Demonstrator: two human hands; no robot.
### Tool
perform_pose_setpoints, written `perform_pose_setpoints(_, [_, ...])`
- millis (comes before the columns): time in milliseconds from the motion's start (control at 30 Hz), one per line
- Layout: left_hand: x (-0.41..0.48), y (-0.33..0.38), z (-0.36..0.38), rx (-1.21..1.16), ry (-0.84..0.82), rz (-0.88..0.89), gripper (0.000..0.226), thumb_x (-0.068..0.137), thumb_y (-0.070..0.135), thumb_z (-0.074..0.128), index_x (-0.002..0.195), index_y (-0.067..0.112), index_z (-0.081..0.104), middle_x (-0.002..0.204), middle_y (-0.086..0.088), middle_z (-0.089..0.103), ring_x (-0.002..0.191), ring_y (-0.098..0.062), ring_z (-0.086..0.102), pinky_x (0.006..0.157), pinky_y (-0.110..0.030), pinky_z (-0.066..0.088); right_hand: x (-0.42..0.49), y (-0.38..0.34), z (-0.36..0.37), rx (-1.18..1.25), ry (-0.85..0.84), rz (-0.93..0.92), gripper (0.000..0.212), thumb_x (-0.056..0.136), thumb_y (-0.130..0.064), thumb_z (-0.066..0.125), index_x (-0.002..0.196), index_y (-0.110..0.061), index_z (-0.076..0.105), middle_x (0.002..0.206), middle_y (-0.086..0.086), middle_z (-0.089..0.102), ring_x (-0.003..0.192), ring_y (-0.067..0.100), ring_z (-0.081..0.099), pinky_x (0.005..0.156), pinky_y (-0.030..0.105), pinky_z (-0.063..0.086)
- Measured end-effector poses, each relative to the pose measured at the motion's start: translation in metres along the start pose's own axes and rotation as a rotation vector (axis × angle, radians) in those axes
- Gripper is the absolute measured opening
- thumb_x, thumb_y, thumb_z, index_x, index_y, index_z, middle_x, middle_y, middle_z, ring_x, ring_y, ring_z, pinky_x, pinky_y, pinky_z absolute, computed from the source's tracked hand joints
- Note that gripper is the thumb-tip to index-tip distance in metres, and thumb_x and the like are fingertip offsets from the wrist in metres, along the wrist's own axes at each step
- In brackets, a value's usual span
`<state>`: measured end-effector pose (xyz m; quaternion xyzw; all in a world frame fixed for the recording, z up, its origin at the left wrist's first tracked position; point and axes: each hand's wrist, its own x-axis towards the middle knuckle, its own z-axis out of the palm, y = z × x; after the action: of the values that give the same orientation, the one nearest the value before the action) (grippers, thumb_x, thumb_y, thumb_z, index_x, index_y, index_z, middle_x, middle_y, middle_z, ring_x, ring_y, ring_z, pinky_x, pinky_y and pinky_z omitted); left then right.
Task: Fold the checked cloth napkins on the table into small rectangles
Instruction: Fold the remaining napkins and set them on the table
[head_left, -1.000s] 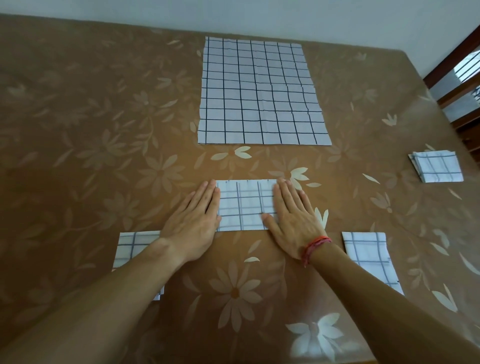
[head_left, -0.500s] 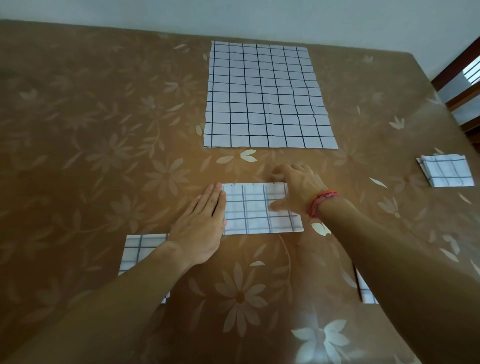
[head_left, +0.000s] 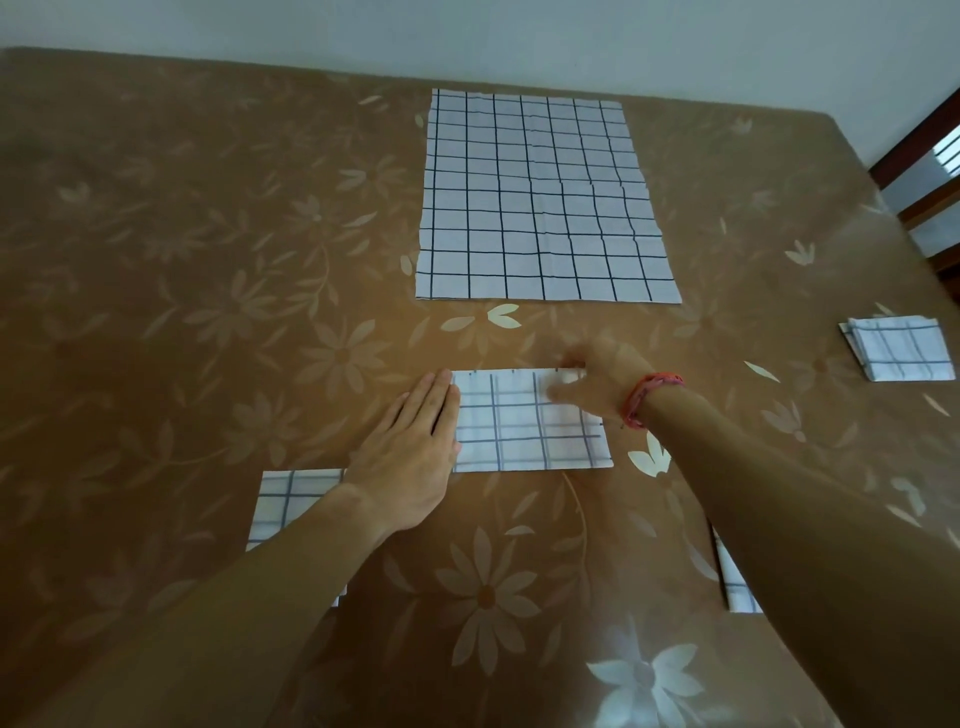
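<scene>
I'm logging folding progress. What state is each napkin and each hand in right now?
Large napkin: spread flat, unfolded.
Middle napkin: folded into a strip, lying flat.
Far-right napkin: folded small.
Near-left napkin: folded, partly under the left forearm.
Near-right napkin: mostly hidden by the right forearm.
Left hand: flat, pressing the middle napkin's left end.
Right hand: at its far right corner, blurred; grip unclear.

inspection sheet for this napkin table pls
surface: brown flowered table cover, flat.
job's things: big napkin spread open, far side; middle napkin folded to a strip; small folded napkin at right; near-left napkin and near-right napkin partly under forearms.
clutter: nothing seen.
grippers: left hand flat at middle napkin's left edge; right hand at its far right corner, blurred, grip unclear.
cables: nothing seen.
surroundings: pale wall; dark wooden frame at right.
</scene>
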<state>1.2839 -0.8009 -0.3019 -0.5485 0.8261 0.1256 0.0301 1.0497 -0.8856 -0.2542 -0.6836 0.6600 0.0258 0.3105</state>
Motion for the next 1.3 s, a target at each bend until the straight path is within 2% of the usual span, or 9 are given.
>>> perform_pose_setpoints(100, [0.001,0.002,-0.003,-0.038,0.013,-0.023,0.059,0.104,0.033,0.02,0.154,0.008,-0.001,0.163,-0.007,-0.009,0.149,-0.018,-0.011,0.117,-0.031,-0.005,-0.004,0.005,0.003,0.019,0.094,-0.017,0.02,0.086,-0.025,0.061,0.083,-0.007,0.068,0.07,0.0,0.061,0.067,0.017,0.059,0.06,0.027,0.05])
perform_pose_setpoints(333, [-0.002,0.01,-0.019,-0.267,0.122,-0.045,0.065,0.103,0.027,0.04,0.155,0.01,0.005,0.163,-0.004,0.002,0.149,-0.017,0.008,0.113,-0.023,0.009,-0.028,0.016,0.01,0.231,0.203,0.08,0.01,0.083,-0.025,0.067,0.073,-0.024,0.067,0.074,-0.004,0.066,0.065,0.006,0.06,0.05,0.011,0.04])
perform_pose_setpoints(467, [-0.014,0.02,-0.019,-0.249,0.214,0.025,0.056,0.098,0.018,0.048,0.15,0.009,0.029,0.157,-0.005,0.025,0.143,-0.019,0.025,0.113,-0.038,0.034,-0.057,0.021,0.021,0.639,0.297,0.234,0.006,0.08,-0.016,0.072,0.077,-0.013,0.069,0.072,0.006,0.068,0.065,0.017,0.066,0.055,0.035,0.059])
perform_pose_setpoints(667, [-0.034,0.045,-0.004,-0.22,0.257,0.191,0.064,0.082,0.017,0.067,0.141,0.007,0.044,0.147,-0.007,0.043,0.134,-0.02,0.041,0.107,-0.032,0.039,-0.096,0.011,0.046,1.264,0.196,0.522,0.011,0.083,-0.006,0.071,0.092,-0.002,0.065,0.079,0.01,0.068,0.066,0.018,0.065,0.047,0.025,0.053])
perform_pose_setpoints(867, [-0.042,0.052,0.011,-0.191,0.258,0.159,0.064,0.079,0.016,0.078,0.135,0.002,0.05,0.137,-0.012,0.053,0.126,-0.025,0.051,0.101,-0.038,0.048,-0.115,0.006,0.071,1.455,0.009,0.6,0.012,0.083,-0.002,0.07,0.092,-0.005,0.063,0.073,0.009,0.072,0.061,0.019,0.071,0.05,0.025,0.054])
perform_pose_setpoints(1000, [-0.047,0.049,0.015,-0.129,0.316,0.181,0.05,0.075,0.006,0.078,0.122,0.001,0.062,0.126,-0.012,0.061,0.119,-0.026,0.053,0.097,-0.039,0.05,-0.129,0.008,0.073,1.233,0.017,0.499,0.028,0.083,-0.01,0.073,0.108,-0.002,0.065,0.086,0.009,0.074,0.066,0.019,0.071,0.053,0.027,0.056])
perform_pose_setpoints(1100, [-0.054,0.047,0.018,-0.097,0.349,0.184,0.048,0.074,0.009,0.08,0.12,0.004,0.066,0.123,-0.009,0.063,0.118,-0.024,0.052,0.1,-0.037,0.045,-0.141,0.018,0.074,0.765,0.177,0.23,0.053,0.065,-0.05,0.082,0.108,-0.026,0.062,0.097,-0.008,0.07,0.079,0.012,0.068,0.066,0.028,0.057])
perform_pose_setpoints(1167, [-0.06,0.048,0.019,-0.11,0.352,0.165,0.047,0.076,0.009,0.079,0.121,0.005,0.065,0.124,-0.009,0.063,0.121,-0.024,0.052,0.102,-0.037,0.044,-0.15,0.026,0.078,0.408,0.247,-0.027,0.077,0.051,-0.064,0.081,0.118,-0.036,0.056,0.114,-0.016,0.054,0.099,0.002,0.052,0.082,0.013,0.045])
perform_pose_setpoints(1300, [-0.07,0.048,0.02,-0.144,0.341,0.144,0.046,0.08,0.008,0.074,0.125,0.007,0.064,0.125,-0.006,0.063,0.123,-0.023,0.05,0.103,-0.039,0.045,-0.154,0.035,0.087,-0.068,0.279,-0.34,0.093,0.055,-0.066,0.073,0.134,-0.023,0.051,0.13,-0.005,0.047,0.108,0.013,0.046,0.09,0.023,0.042])
